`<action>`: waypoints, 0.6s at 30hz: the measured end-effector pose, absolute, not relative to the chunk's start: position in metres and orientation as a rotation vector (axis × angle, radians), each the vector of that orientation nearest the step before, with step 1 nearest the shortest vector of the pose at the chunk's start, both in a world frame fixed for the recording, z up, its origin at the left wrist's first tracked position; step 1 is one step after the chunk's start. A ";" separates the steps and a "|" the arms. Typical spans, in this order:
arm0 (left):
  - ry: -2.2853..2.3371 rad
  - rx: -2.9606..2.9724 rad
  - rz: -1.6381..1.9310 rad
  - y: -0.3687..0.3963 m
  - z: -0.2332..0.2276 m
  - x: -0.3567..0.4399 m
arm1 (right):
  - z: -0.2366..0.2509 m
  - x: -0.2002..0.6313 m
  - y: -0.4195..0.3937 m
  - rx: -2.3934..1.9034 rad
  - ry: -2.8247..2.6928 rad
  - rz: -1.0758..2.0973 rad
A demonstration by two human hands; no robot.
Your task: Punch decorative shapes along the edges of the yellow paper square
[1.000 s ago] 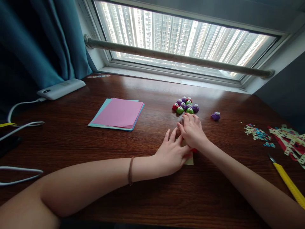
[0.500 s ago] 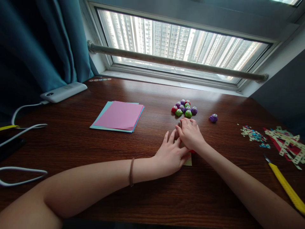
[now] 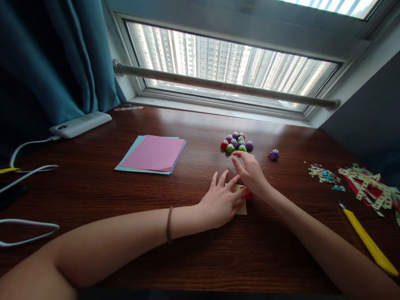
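Note:
My left hand lies with its fingers spread over a pale yellow piece of paper. Beside its fingertips, partly covered, is a small red lump on the paper. My right hand hovers just above and to the right of the left one. Its index finger and thumb are apart and point left, with nothing clearly visible between them; its other fingers are partly hidden. Just beyond the right fingertips sits a cluster of small purple, green and red lumps with white eye-like tops.
A single purple lump sits right of the cluster. Pink and blue paper sheets are stacked at left. To the right lie tiny confetti-like bits, cut strips and a yellow craft knife. A white power bank is cabled at far left.
My right hand has lifted off the left one and its index finger has straightened. More of the yellow paper and red lump shows. The left hand stays spread; the view shifted slightly.

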State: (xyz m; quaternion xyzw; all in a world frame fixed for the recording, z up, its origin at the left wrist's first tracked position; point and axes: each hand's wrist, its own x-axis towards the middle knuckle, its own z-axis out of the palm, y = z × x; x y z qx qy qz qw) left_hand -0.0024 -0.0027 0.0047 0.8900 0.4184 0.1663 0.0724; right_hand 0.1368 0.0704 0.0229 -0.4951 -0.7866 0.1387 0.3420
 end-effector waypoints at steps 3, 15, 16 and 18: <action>1.261 2.658 0.482 -0.002 0.004 -0.002 | 0.029 0.157 0.056 -1.131 -1.981 0.546; 1.417 2.687 0.431 0.000 -0.004 0.001 | 0.021 0.198 0.033 -1.032 -2.342 0.805; 1.405 2.708 0.413 0.000 -0.005 0.000 | 0.022 0.200 0.034 -1.050 -2.321 0.860; 1.385 2.743 0.377 0.000 -0.005 0.000 | 0.025 0.206 0.037 -1.066 -2.282 0.995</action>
